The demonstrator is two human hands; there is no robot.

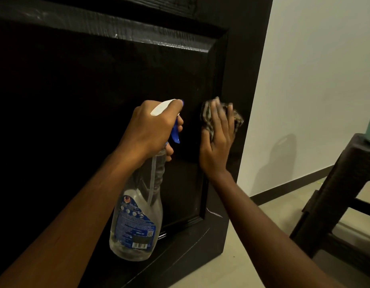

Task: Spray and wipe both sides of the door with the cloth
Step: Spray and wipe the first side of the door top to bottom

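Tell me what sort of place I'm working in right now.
Probably a room in a home. A dark panelled door stands next to a plain pale wall with dark skirting, and a dark plastic stool sits on the light floor.

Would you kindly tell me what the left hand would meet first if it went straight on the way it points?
Most likely the door: the left hand, gripping the spray bottle, points at its dark panel, just left of the cloth. Depth is unclear.
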